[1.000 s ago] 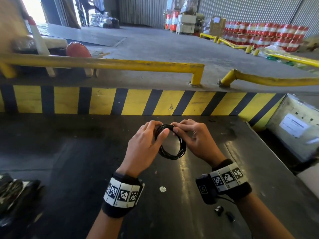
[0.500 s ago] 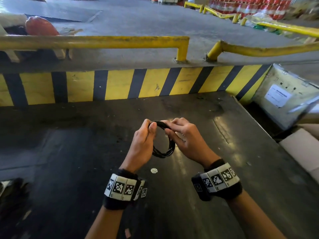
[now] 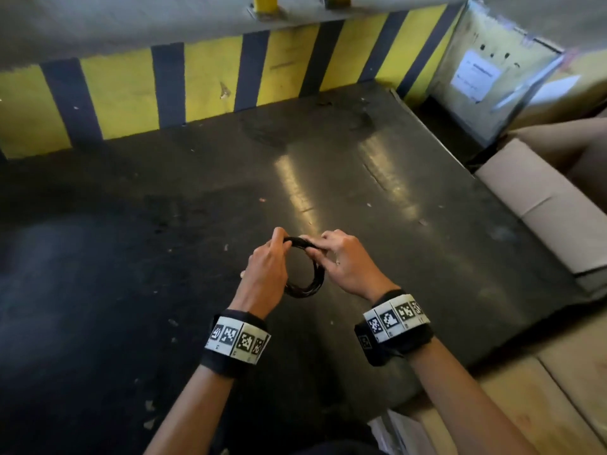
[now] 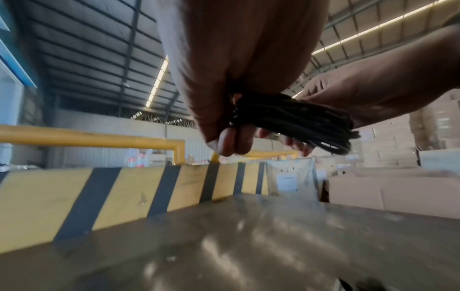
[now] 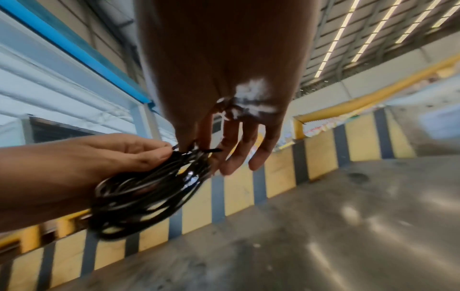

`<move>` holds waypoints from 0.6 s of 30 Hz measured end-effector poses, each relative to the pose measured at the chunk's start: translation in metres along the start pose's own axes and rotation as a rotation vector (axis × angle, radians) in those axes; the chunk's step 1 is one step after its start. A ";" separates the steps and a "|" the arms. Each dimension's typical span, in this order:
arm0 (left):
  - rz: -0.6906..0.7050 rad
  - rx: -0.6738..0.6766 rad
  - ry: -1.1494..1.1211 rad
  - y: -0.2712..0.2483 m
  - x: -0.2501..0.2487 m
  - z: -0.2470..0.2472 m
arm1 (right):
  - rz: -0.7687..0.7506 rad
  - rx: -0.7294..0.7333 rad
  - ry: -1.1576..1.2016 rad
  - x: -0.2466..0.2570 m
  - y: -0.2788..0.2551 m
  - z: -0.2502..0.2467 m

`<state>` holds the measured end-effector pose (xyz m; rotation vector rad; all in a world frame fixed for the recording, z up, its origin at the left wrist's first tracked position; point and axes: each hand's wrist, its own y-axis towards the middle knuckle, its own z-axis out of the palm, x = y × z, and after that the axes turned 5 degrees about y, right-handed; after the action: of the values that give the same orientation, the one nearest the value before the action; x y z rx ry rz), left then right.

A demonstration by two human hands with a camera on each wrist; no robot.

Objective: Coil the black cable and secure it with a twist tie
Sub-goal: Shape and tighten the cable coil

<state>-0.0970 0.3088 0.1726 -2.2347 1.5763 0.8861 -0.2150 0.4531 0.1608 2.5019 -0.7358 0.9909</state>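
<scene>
No text can be read: the white label (image 3: 476,75) on the box (image 3: 492,103) is blurred, and the wristbands (image 3: 237,339) carry only square code markers.

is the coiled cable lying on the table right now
No, the left hand and right hand hold the black cable coil up above the dark table.
</scene>
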 end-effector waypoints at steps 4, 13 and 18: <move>-0.080 0.161 -0.051 -0.006 0.009 0.035 | 0.277 -0.091 0.081 -0.067 -0.034 -0.003; -0.276 0.340 -0.039 -0.020 0.028 0.078 | 0.726 -0.203 -0.114 -0.177 -0.108 0.009; -0.306 0.386 -0.034 -0.021 0.032 0.092 | 0.713 -0.267 -0.060 -0.188 -0.102 0.033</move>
<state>-0.1008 0.3418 0.0791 -2.0873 1.2188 0.4844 -0.2551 0.5825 -0.0083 2.0605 -1.7219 0.9371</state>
